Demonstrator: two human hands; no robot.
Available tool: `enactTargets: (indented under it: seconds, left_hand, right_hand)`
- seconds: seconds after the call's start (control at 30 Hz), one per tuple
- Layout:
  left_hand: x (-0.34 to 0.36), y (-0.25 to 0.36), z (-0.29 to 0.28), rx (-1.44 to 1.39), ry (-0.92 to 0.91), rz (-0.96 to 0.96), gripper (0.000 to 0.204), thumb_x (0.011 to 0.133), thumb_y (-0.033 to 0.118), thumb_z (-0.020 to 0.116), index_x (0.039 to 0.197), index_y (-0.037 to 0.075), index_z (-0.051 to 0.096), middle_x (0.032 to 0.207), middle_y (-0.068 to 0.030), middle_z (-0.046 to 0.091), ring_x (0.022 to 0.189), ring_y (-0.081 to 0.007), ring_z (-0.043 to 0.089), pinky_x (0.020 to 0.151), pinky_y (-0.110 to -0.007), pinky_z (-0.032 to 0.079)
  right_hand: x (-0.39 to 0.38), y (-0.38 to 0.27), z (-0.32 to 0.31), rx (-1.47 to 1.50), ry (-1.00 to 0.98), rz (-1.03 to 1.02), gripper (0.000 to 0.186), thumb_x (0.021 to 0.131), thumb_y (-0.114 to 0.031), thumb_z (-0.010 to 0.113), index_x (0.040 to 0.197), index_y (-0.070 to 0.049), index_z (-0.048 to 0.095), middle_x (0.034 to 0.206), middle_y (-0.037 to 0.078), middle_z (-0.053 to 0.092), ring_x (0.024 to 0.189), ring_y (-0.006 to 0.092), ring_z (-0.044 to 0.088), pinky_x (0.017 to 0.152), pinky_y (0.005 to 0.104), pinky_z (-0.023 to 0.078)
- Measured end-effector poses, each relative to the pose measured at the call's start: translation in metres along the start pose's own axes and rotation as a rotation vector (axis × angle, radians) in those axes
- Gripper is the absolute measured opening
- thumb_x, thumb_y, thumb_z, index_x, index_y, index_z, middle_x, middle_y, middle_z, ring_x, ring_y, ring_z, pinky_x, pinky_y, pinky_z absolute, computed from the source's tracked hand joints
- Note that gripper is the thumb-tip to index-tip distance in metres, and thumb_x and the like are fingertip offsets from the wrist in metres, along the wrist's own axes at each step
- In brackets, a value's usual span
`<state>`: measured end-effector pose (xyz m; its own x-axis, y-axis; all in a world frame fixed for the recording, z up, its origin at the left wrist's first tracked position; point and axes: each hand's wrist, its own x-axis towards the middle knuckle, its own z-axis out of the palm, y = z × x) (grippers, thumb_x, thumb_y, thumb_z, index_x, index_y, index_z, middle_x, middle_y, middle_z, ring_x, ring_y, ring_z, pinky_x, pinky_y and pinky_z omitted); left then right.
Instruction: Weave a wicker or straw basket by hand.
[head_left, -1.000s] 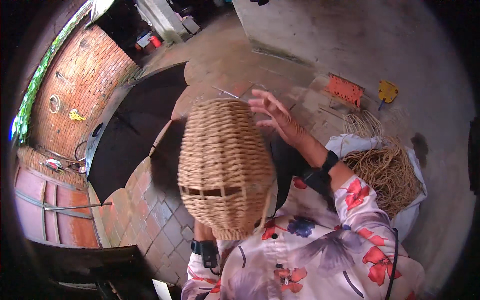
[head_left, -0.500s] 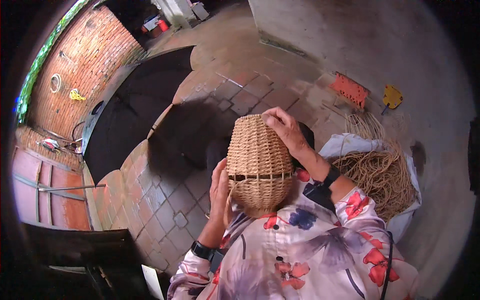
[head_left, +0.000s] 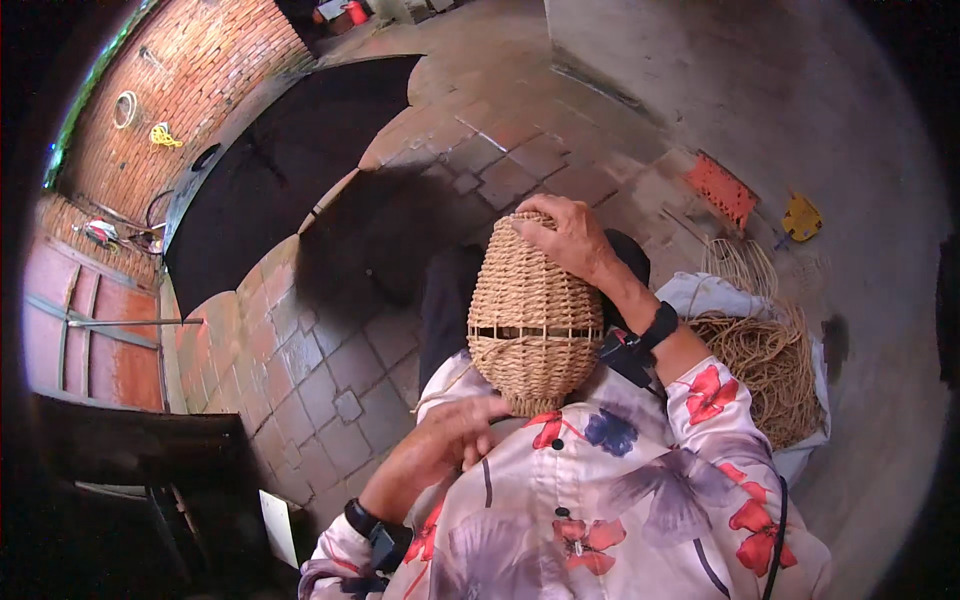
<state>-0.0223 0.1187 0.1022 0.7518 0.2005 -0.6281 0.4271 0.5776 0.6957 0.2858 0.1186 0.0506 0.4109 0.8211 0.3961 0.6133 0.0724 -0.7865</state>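
Note:
A tan woven basket (head_left: 535, 290), made of twisted cord, stands tilted against my chest with its narrow end away from me. A band of bare uprights with a dark gap crosses it below the middle. My right hand (head_left: 568, 238) is wrapped over the far end, thumb on the near face and fingers bent over the rim. My left hand (head_left: 450, 435) is by the basket's lower end, its index finger stretched to the bottom edge and the other fingers loosely bent, apparently holding nothing. A loose strand (head_left: 437, 395) sticks out from the basket's left side.
A white sack (head_left: 705, 293) of loose cord (head_left: 765, 370) lies to my right. Beyond it are an orange perforated piece (head_left: 722, 190) and a yellow object (head_left: 802, 217). A large black umbrella (head_left: 290, 170) lies open on the tiled floor, far left.
My left hand has left the basket's left side and come down to its lower end. My right hand has closed further over the far rim. The view has shifted slightly.

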Motion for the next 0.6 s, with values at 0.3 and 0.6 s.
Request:
enactTargets:
  seconds: [0.3, 0.6]
  left_hand:
    - [0.031, -0.007, -0.078, -1.048, 0.017, 0.753, 0.023, 0.097, 0.017, 0.052, 0.115, 0.003, 0.055, 0.084, -0.0039, 0.058, 0.068, -0.0084, 0.051, 0.056, -0.021, 0.042]
    - [0.003, 0.018, -0.102, -0.533, 0.556, 0.889, 0.02, 0.094, 0.023, 0.059, 0.104, 0.006, 0.059, 0.085, -0.0049, 0.06, 0.072, -0.0114, 0.058, 0.061, -0.027, 0.049]
  right_hand:
    - [-0.012, -0.001, -0.002, 0.006, 0.105, -0.055, 0.024, 0.084, -0.026, 0.064, 0.093, -0.004, 0.065, 0.09, 0.014, 0.067, 0.089, 0.0316, 0.063, 0.08, 0.0395, 0.048]
    - [-0.017, -0.021, -0.007, -0.114, 0.177, -0.058, 0.02, 0.084, -0.022, 0.064, 0.092, -0.004, 0.064, 0.089, 0.013, 0.066, 0.087, 0.0326, 0.061, 0.079, 0.0422, 0.046]
